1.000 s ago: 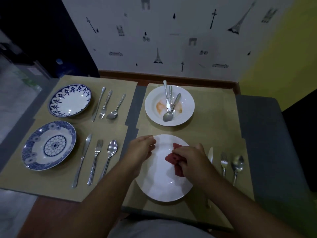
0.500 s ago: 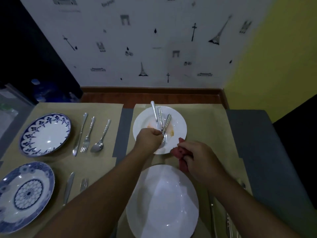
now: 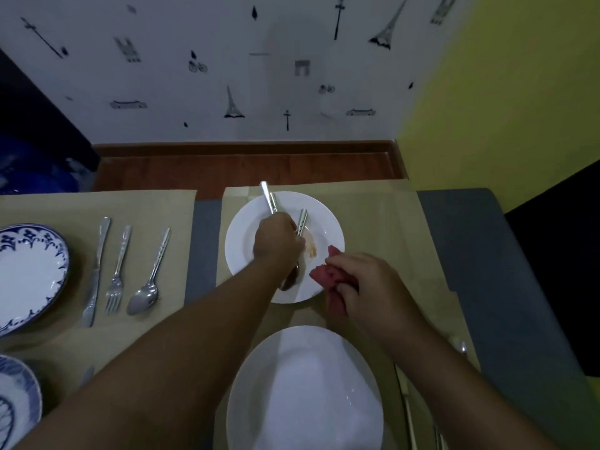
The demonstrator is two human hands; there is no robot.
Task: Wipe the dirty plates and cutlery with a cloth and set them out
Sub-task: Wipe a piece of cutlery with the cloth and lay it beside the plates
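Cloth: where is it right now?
Head view, right of centre: the cloth is bunched in the right hand at the near-right rim of the dirty plate, beyond the clean plate. The left hand grips cutlery on that plate.

Dim, flat light; soft blur thruout; wide-angle warp at edges; faint sheen on near plate [image 3: 305, 401].

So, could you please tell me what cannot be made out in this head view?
Head view throughout:
- The left hand covers the dirty cutlery on the dirty plate; which pieces it grips is unclear.
- The right forearm and the bottom edge hide most of the set cutlery beside the near white plate.
- The left edge cuts off the upper blue plate and the lower blue plate.
- The right hand hides most of the red cloth.
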